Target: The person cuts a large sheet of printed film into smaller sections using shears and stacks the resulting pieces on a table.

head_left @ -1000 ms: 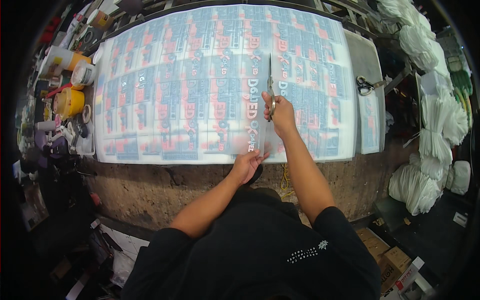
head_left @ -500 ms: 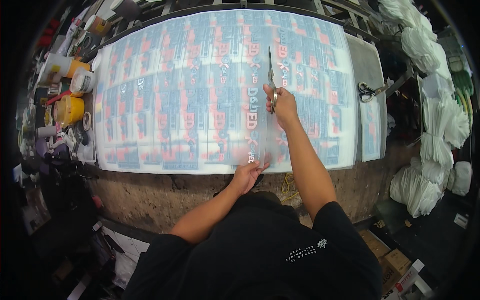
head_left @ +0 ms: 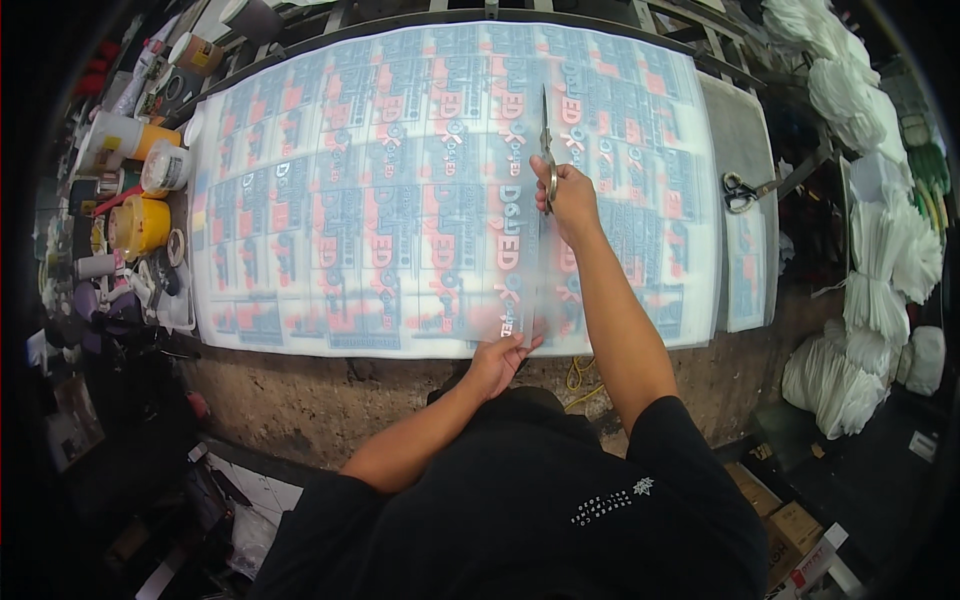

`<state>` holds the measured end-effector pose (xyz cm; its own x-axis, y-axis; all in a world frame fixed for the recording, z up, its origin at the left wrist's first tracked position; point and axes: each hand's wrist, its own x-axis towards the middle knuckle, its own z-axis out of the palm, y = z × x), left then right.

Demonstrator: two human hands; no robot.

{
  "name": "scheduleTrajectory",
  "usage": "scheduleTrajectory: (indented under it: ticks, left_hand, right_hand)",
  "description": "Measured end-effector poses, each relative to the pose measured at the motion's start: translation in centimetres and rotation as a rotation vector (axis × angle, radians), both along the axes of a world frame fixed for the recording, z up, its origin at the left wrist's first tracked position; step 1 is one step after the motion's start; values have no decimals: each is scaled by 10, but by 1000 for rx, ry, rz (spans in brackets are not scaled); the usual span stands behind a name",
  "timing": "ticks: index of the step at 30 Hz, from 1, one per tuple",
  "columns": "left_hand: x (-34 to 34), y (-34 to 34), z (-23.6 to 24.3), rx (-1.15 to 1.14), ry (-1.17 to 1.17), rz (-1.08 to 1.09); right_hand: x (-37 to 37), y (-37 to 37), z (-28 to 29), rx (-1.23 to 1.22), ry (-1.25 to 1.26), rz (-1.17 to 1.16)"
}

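Note:
A large translucent sheet [head_left: 400, 270] printed in blue and red repeats covers most of the table, over other printed layers. My right hand [head_left: 570, 200] is wrapped round the handles of a pair of scissors [head_left: 546, 135]. Their blades point toward the sheet's far edge and lie along a lengthwise line between two printed columns. At the near edge, my left hand [head_left: 497, 365] pinches the sheet, thumb on top and fingertips showing through from beneath. Whether the scissor blades are parted is too fine to make out.
A second pair of scissors [head_left: 740, 190] with black handles lies right of the sheet, above a smaller printed piece [head_left: 746, 265]. Tubs, including a yellow one [head_left: 138, 225], crowd the left edge. Bundles of white material [head_left: 835, 375] hang and lie at the right. A metal rail [head_left: 480, 14] runs behind.
My right hand and the scissors have moved a little farther along the sheet, toward its far edge. The left hand keeps its grip at the near edge. The whole view has shifted slightly.

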<state>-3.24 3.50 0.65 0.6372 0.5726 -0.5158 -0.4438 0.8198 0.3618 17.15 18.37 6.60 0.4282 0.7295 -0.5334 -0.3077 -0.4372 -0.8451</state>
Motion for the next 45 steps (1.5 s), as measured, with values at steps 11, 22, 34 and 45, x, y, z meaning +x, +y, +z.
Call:
scheduleTrajectory:
  ticks: [11,22,34,45]
  left_hand:
    - [0,0,1,-6,5,-20]
    - [0,2,3,-18,3,-27]
    - [0,3,5,-37,-11,-6]
    - [0,-2,-5,-14,-36,-19]
  right_hand:
    - [9,21,-10,23,-48,-9]
    - [14,37,-12,56,-41,-44]
    - [22,57,-5,51,-68,-16]
    - [42,76,6,156,-127,-40]
